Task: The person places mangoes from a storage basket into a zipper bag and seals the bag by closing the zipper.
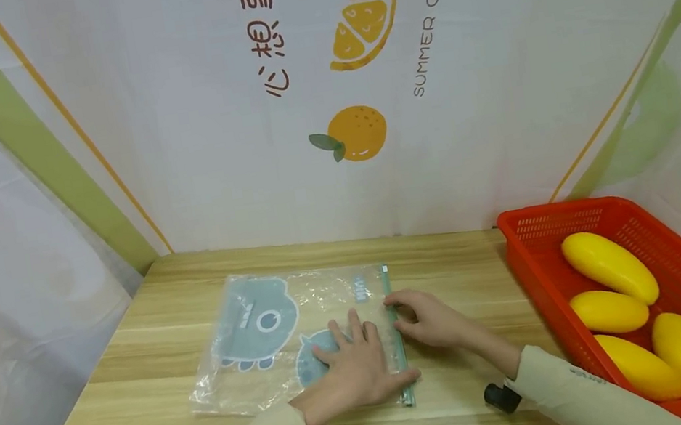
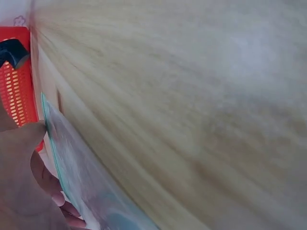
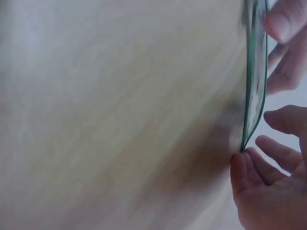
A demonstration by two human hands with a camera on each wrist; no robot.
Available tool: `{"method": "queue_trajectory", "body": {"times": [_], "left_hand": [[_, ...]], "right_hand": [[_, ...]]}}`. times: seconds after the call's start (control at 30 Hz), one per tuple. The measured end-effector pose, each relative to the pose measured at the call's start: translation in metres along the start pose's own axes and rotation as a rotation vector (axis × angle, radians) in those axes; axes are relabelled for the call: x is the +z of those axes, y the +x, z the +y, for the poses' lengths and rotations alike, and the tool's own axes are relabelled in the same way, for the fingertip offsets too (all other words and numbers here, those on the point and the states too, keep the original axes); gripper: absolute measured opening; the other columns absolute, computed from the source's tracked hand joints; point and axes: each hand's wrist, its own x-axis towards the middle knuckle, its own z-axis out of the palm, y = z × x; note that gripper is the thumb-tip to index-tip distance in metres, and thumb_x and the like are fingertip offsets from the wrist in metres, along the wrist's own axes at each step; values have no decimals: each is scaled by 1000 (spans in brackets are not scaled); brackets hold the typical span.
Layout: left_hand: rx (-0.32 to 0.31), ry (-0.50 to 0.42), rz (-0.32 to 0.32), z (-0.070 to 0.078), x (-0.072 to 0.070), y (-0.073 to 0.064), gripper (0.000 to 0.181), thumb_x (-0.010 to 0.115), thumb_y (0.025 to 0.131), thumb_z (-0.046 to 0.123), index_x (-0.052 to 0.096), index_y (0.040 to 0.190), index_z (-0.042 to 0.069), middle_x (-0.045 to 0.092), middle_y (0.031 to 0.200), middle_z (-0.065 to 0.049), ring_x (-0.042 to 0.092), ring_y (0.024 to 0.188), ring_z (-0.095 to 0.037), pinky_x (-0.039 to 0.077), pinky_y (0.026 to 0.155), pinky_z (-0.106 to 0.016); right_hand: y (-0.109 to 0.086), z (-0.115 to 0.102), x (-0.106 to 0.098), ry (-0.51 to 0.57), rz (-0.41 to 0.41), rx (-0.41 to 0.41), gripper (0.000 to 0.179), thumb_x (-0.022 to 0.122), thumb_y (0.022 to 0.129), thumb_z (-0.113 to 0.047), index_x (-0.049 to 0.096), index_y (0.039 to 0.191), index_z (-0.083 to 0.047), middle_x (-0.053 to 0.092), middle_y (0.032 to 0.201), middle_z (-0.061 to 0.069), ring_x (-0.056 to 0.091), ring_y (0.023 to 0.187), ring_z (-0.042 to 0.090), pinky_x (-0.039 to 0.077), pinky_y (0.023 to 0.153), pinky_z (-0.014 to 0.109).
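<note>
A clear zip bag (image 1: 331, 280) with pale blue cartoon prints lies flat on the wooden table, its green zip strip (image 1: 399, 350) facing right. My left hand (image 1: 360, 367) presses on the bag with spread fingers, the thumb reaching past the strip. At the strip, above that thumb in the head view, my right hand (image 1: 432, 316) pinches the edge with its fingertips. In the right wrist view my right hand (image 3: 271, 187) has its fingertips at the strip's end, where the two green lines meet; higher up the lines stand slightly apart. A small white piece sits at the strip's far end.
On the right stands a red basket (image 1: 534, 294) holding several yellow, mango-shaped fruits (image 1: 609, 268). A white curtain (image 1: 206, 152) with orange prints closes off the back and sides. Black wrist devices (image 1: 502, 398) show beneath both forearms.
</note>
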Motion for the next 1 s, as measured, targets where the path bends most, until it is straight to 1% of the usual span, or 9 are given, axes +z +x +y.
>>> {"method": "queue_trajectory", "body": {"times": [0.1, 0.17, 0.33, 0.53, 0.67, 0.8, 0.87, 0.93, 1.0], "left_hand": [[-29, 29, -6, 4, 1, 1, 120, 54, 79, 87, 33, 153, -4, 15, 162, -31, 17, 139, -64, 25, 87, -92], [-37, 40, -9, 5, 1, 1, 118, 55, 80, 86, 34, 153, -3, 15, 162, -30, 17, 139, -63, 25, 88, -92], [-39, 21, -17, 7, -1, 1, 115, 53, 82, 84, 34, 154, -3, 16, 161, -31, 17, 138, -65, 24, 87, -92], [-72, 20, -16, 12, -2, 3, 114, 59, 80, 82, 35, 153, -3, 15, 161, -32, 16, 138, -65, 25, 87, -92], [-82, 27, -17, 14, -1, 5, 115, 60, 80, 82, 35, 154, -2, 14, 161, -32, 15, 139, -65, 25, 88, -92], [-76, -12, -27, 12, -1, 5, 110, 61, 83, 76, 33, 155, -2, 10, 163, -30, 10, 140, -64, 21, 89, -92], [-69, -46, -39, 9, -2, 3, 107, 61, 86, 73, 32, 155, -3, 8, 163, -29, 8, 141, -63, 18, 90, -93], [-56, -82, -49, 6, -4, 2, 103, 59, 89, 70, 31, 155, -3, 7, 164, -29, 6, 141, -62, 16, 91, -93], [-42, -119, -48, 3, -6, 0, 98, 60, 92, 66, 31, 155, -4, 7, 164, -29, 5, 142, -62, 14, 92, -92]], "right_hand": [[0, 1, -2, 37, 12, 17, 40, 65, 98, -3, 56, 136, 7, 57, 138, 22, 53, 126, 37, 50, 102, 52], [0, 2, -3, 55, 13, 23, 40, 65, 98, -3, 56, 136, 8, 56, 138, 23, 55, 123, 36, 53, 98, 49], [1, 2, -5, 123, 7, 45, 40, 63, 99, -3, 54, 137, 9, 57, 137, 26, 59, 120, 40, 57, 93, 46], [2, 1, -7, 134, -3, 50, 40, 62, 100, -2, 54, 137, 9, 57, 136, 26, 59, 120, 40, 57, 93, 47], [2, 1, -8, 136, 7, 53, 39, 62, 100, -1, 55, 136, 9, 58, 136, 24, 57, 123, 40, 56, 94, 48], [2, 4, -7, 164, 32, 65, 37, 62, 100, -2, 55, 135, 9, 58, 135, 23, 56, 124, 40, 54, 97, 51], [2, 6, -6, 198, 49, 88, 37, 61, 100, -2, 55, 135, 8, 58, 134, 23, 57, 124, 40, 52, 100, 52], [2, 9, -6, 262, 68, 129, 37, 60, 101, -2, 54, 135, 9, 59, 134, 24, 57, 123, 40, 52, 100, 50], [3, 11, -7, 374, 94, 185, 38, 58, 101, -1, 51, 136, 12, 58, 133, 26, 58, 121, 41, 54, 98, 46]]}}
